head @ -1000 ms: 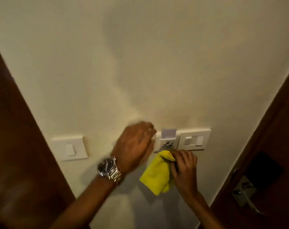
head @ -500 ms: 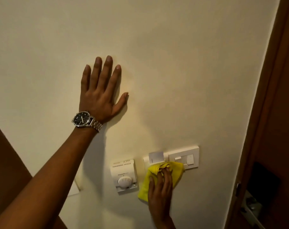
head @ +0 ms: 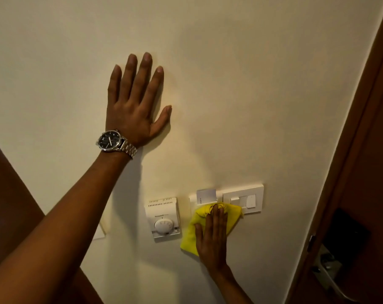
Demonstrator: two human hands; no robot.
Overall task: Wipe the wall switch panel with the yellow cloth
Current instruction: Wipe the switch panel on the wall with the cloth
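Left to right, taking the long white plastic wall switch panel (head: 241, 199) as our landmark. Well up and left of it, our left hand (head: 134, 106) lies flat on the cream wall (head: 262, 95), fingers spread, holding nothing. Just left of it sits a white dial thermostat (head: 163, 217). Our right hand (head: 212, 235), fingers straight and together, presses the crumpled yellow cloth (head: 208, 224) over its lower left portion. The panel's long axis runs sideways, rightward from these fingertips; we judge the right hand nearer.
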